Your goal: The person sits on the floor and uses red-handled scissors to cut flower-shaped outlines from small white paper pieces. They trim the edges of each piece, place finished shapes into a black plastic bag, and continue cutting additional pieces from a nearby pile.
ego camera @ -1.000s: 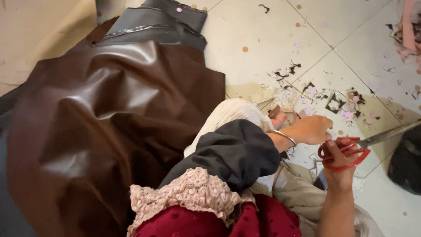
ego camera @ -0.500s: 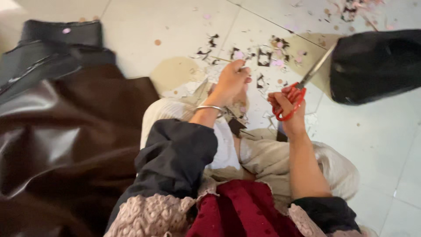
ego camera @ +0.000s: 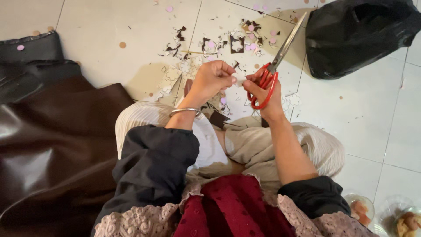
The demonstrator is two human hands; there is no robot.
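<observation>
Far left of the hands, a large sheet of dark brown leather (ego camera: 52, 149) lies in folds on the tiled floor (ego camera: 101, 26). Next comes the left hand (ego camera: 212, 79), a bangle (ego camera: 185, 111) at its wrist, fingers pinched closed on a tiny pale scrap (ego camera: 239, 82) (too small to make out). Touching that scrap from the other side, the right hand (ego camera: 262, 90) grips red-handled scissors (ego camera: 276, 61), blades closed and pointing up and away. Beyond both hands, cut scraps (ego camera: 228, 41) litter the tiles. Farther right sits a black bag (ego camera: 355, 37).
</observation>
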